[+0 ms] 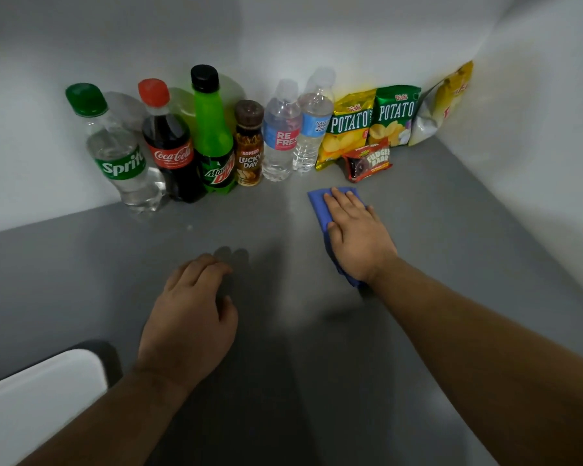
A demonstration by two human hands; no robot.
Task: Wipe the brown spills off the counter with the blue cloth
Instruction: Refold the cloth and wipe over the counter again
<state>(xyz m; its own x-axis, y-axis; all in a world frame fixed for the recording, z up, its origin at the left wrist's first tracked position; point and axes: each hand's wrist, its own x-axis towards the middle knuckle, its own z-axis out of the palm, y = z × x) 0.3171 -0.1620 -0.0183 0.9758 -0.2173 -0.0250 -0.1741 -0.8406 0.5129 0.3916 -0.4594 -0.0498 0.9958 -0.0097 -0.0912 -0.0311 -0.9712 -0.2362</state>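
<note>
Blue cloth (318, 207) flat on the grey desk (458, 237), just in front of the snack packs, pinned under the right hand (359, 235). Right grip spread, palm and fingers pressing down on the cloth, not clenched around it. Left hand (189, 314) nearer the body, its grip released, fingers loosely curled, holding nothing.

No brown spill visible on the bare desk; possibly under the cloth or already lifted, hard to tell in this dim light.

For a good wipe: keep the palm flat and the pressure even, draw the cloth in overlapping strokes toward the body, away from the row at the wall. Fold to a clean face if brown shows through. Probably worth minding the fudge bar pack (367, 161), the nearest thing to the cloth.

Counted along the wall: six bottles, namely Sprite (118, 153), Coca-Cola (170, 146), Mountain Dew (214, 139), Kopiko Lucky Day (248, 149) and two water bottles (281, 136). Four snack packs: two potato chip bags (349, 124), one fudge bar pack, one yellow bag (448, 95) leaning in the corner. One cloth, two hands.
</note>
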